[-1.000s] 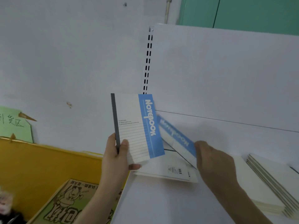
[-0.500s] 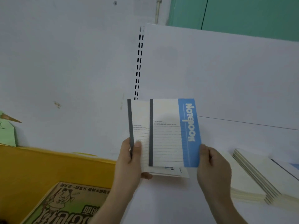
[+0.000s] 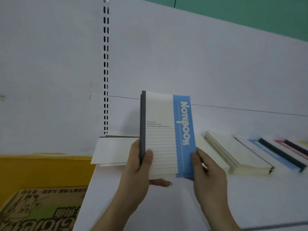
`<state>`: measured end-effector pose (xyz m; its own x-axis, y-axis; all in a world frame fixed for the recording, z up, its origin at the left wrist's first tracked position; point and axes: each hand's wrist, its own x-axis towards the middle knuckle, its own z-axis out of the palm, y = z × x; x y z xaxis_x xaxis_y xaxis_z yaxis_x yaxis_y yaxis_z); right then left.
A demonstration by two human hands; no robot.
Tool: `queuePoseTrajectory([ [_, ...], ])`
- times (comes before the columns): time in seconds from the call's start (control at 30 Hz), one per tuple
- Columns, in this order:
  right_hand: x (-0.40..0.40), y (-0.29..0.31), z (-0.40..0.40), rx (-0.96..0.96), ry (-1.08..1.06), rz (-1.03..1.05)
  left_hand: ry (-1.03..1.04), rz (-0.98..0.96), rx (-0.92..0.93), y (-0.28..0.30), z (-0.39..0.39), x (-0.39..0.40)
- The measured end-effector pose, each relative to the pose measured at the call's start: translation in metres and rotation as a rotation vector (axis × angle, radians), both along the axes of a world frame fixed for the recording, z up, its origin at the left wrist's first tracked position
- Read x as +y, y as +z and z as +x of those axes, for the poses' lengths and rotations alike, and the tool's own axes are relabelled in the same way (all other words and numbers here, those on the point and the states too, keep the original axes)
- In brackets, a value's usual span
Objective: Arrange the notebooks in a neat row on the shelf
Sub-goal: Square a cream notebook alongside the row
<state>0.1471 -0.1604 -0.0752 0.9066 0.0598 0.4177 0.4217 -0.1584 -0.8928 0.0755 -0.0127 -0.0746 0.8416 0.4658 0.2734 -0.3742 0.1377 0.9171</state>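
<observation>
I hold two blue-and-white notebooks (image 3: 166,134) squared together and upright above the white shelf (image 3: 166,205). My left hand (image 3: 138,170) grips their dark spine edge, thumb on the front cover. My right hand (image 3: 206,170) grips the blue right edge. A white notebook (image 3: 113,150) lies flat at the shelf's left end, behind my left hand. To the right, a fanned pile of cream notebooks (image 3: 233,154) lies flat on the shelf.
Further right lie a blue notebook (image 3: 276,154) and a pink one (image 3: 293,147), both with dark spines. A slotted upright (image 3: 106,64) marks the shelf's left end. Left of the shelf is a yellow bin (image 3: 43,170) with a green cartoon-print book (image 3: 40,212).
The second notebook, lifted from the shelf by my right hand, has been slid over the first until both align as one stack. The view has shifted right and closer.
</observation>
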Motion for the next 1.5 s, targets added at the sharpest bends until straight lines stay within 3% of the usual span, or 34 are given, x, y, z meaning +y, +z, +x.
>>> queuePoseTrajectory([
  [0.23,-0.075,0.001,-0.008,-0.053,0.049,-0.054,-0.04,0.084,-0.045,0.005,0.012,-0.066],
  [0.47,-0.187,0.0,-0.009,-0.051,-0.062,-0.053,-0.076,0.157,-0.088,0.012,0.026,-0.176],
  [0.63,-0.291,-0.003,-0.004,-0.177,-0.101,-0.347,-0.11,0.103,-0.058,0.01,0.041,-0.273],
  [0.77,-0.364,-0.006,0.0,-0.246,-0.094,-0.596,-0.06,0.197,-0.022,0.0,0.062,-0.336],
  [1.0,-0.438,-0.015,0.035,-0.35,-0.396,-0.857,-0.172,0.284,0.003,0.004,0.098,-0.408],
  [1.07,-0.449,-0.015,0.049,-0.357,-0.412,-0.874,-0.122,0.413,0.032,0.002,0.115,-0.414],
  [1.23,-0.46,-0.013,0.096,-0.319,-0.413,-0.99,0.15,0.961,0.068,-0.006,0.167,-0.409],
  [1.5,-0.451,-0.008,0.204,-0.317,-0.269,-1.016,0.146,1.5,0.297,0.004,0.236,-0.385],
])
